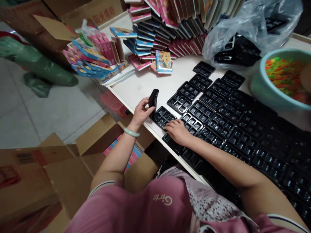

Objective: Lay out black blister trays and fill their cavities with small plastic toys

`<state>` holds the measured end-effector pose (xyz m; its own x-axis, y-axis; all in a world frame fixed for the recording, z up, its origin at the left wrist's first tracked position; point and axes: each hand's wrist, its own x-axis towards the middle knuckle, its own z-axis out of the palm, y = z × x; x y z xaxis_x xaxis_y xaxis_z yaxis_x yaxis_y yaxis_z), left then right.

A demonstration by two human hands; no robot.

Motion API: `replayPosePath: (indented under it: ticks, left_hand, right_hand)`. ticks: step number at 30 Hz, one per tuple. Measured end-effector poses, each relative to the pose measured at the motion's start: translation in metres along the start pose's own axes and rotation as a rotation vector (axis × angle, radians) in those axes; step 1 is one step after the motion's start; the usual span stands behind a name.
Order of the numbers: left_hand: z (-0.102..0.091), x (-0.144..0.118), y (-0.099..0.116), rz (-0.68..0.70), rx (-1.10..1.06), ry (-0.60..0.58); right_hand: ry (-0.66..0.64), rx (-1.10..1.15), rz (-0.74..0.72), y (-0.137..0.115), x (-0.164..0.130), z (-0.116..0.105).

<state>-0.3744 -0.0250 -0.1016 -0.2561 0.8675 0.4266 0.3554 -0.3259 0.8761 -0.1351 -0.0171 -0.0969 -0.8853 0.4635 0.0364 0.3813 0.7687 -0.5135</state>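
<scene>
your right hand point(178, 131) lies flat, empty, on the black trays point(213, 119) at the surface point(141, 85) edge; left hand point(142, 111) grips a small tray stack point(153, 98) beside them. keep rows tight, edges touching.

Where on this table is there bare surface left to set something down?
One bare patch of white table lies between the piled colourful boxes and the nearest black trays, beside the left hand holding a tray stack. Rightward, trays fill the table up to the green basin and plastic bag. The right hand rests on trays.
</scene>
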Motion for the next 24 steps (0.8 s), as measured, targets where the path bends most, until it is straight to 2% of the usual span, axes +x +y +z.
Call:
replayPosePath:
  ticks: [6,12,15,18,24]
  left_hand:
    - [0.001,0.002,0.002,-0.025,-0.028,-0.018]
    - [0.005,0.005,0.001,-0.077,-0.062,0.047]
    - [0.007,0.007,-0.002,-0.082,-0.058,0.086]
    - [0.009,0.008,-0.006,-0.075,-0.085,0.075]
    - [0.018,0.006,-0.011,-0.096,-0.122,0.059]
  right_hand:
    - [0.082,0.078,-0.015,0.016,0.003,-0.004]
    - [-0.007,-0.083,-0.125,0.003,0.011,-0.002]
    - [-0.053,-0.127,-0.049,-0.003,0.02,0.004]
    - [-0.057,-0.131,0.039,0.001,0.026,0.007]
    - [-0.038,-0.113,0.078,0.013,0.027,0.002]
